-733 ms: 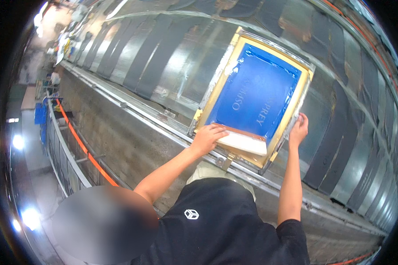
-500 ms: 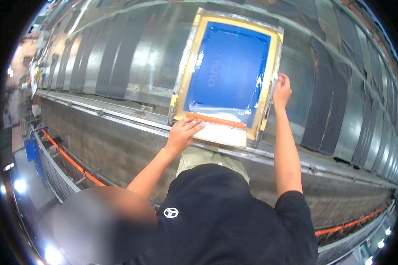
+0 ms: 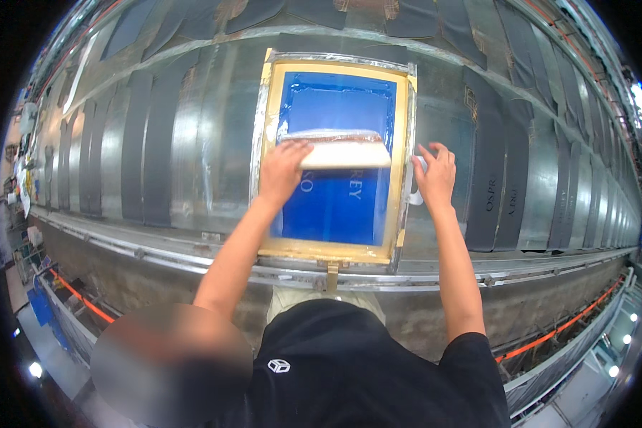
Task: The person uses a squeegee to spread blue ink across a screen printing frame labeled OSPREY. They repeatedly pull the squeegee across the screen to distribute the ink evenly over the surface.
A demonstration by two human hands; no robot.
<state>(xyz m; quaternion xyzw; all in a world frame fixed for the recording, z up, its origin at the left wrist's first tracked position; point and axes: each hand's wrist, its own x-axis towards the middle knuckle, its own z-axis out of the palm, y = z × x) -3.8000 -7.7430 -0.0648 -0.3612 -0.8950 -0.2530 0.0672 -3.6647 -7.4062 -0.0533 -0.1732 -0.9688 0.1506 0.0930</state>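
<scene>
A screen-printing frame point(image 3: 403, 107) edged in yellow tape lies on the long table in front of me. Its mesh point(image 3: 328, 221) is blue, with pale lettering showing on the near part. My left hand point(image 3: 282, 171) is closed on the left end of a squeegee point(image 3: 346, 153), a wide white board with a brown blade edge, set crosswise past the middle of the mesh. Beside the frame's right edge is my right hand point(image 3: 437, 175), its fingers apart. A white curved piece point(image 3: 416, 192) sits just below its thumb; whether they touch is unclear.
Dark fabric pieces point(image 3: 488, 171) lie in rows along the metal table on both sides, some with print on them. A metal rail point(image 3: 214, 260) runs along the near edge, with a small bracket point(image 3: 332, 274) at the frame's near side. Orange rails point(image 3: 85, 296) are behind.
The squeegee and my left hand have moved away from me, from the frame's near end to past its middle. My right hand's fingers, earlier together at the frame's right edge, are now spread.
</scene>
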